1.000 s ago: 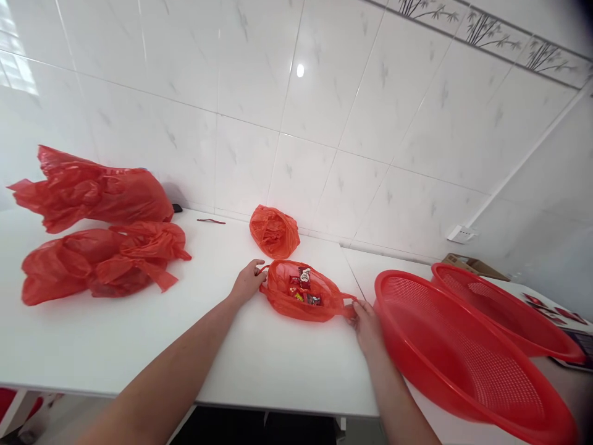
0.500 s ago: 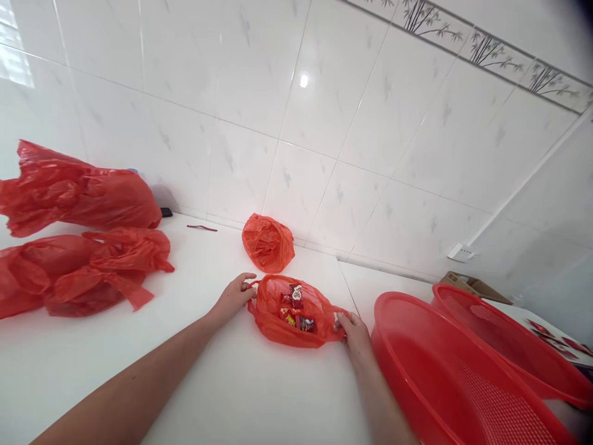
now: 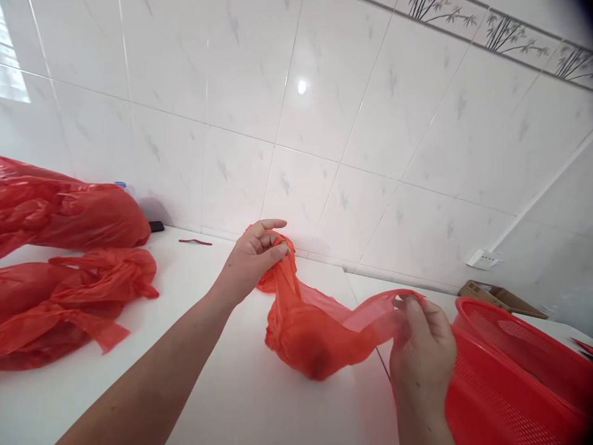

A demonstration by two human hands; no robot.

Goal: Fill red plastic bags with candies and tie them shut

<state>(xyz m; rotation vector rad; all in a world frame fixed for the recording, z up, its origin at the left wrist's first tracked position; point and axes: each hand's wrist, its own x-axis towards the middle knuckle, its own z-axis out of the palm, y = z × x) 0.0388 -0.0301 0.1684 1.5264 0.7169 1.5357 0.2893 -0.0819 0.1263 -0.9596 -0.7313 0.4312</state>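
Note:
A thin red plastic bag (image 3: 315,340) hangs stretched between my two hands, its lower part bulging with a dark lump inside. My left hand (image 3: 259,253) pinches one handle between thumb and fingers, the index finger stretched out. The other handle is gripped by my right hand (image 3: 424,343), lower and farther right. The bag's contents are hidden by the plastic now. Behind my left hand a crumpled red bag (image 3: 266,283) rests near the wall, mostly covered.
Two filled red bags, a knotted one (image 3: 78,303) and a larger one (image 3: 92,213), lie at the left. A dark phone-like object (image 3: 156,226) and a thin red strip (image 3: 195,241) are by the wall. Red plastic baskets (image 3: 491,383) stand right, before a cardboard box (image 3: 500,300).
Both hands have risen and spread apart, lifting the bag by its handles. Its open mouth, which showed small wrapped packets, has drawn narrow. The view has shifted slightly.

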